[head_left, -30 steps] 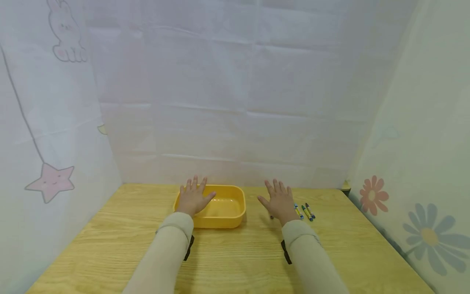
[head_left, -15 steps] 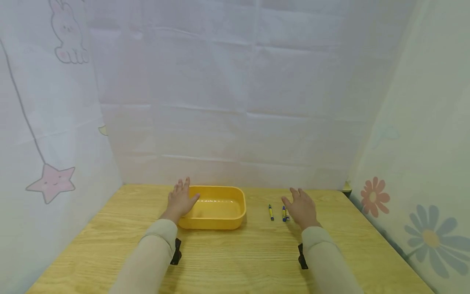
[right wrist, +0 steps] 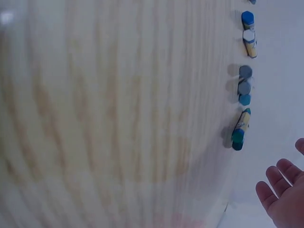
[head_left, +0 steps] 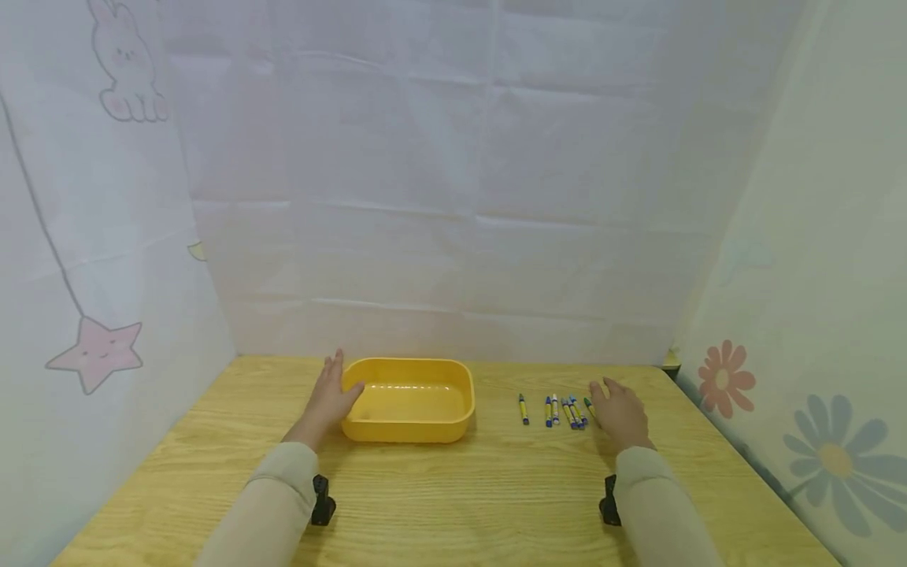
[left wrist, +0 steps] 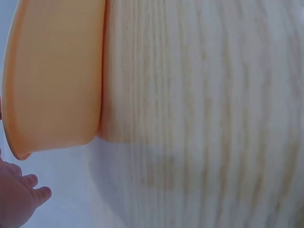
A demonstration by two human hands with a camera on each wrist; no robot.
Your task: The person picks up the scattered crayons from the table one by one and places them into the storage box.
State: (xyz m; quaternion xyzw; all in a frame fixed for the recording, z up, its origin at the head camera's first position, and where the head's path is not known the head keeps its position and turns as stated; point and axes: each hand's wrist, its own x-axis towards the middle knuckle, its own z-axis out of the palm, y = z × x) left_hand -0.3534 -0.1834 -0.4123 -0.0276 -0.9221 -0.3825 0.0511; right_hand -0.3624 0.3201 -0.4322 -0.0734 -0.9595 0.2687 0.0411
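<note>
A yellow plastic box (head_left: 407,431) with rounded corners and no lid stands toward the back of the table. My left hand (head_left: 326,402) is at its left end, fingers extended, the thumb overlapping the rim in the head view. In the left wrist view the box wall (left wrist: 57,76) rises beside the fingers (left wrist: 16,194). Several short crayons with yellow wrappers (head_left: 570,413) lie in a loose row right of the box. My right hand (head_left: 622,413) is at the right end of that row, partly covering a green crayon (head_left: 590,406). Its fingers (right wrist: 285,190) hold nothing.
The wooden table (head_left: 453,504) has a white cloth backdrop (head_left: 453,197) behind it. Printed side walls stand left and right, with a pink star (head_left: 98,354) and flowers (head_left: 832,461). Black wrist cameras (head_left: 323,500) hang at both cuffs.
Both hands have moved apart: the left from over the box to its left end, the right further right past the crayons, uncovering most of them. Box and crayons have stayed in place.
</note>
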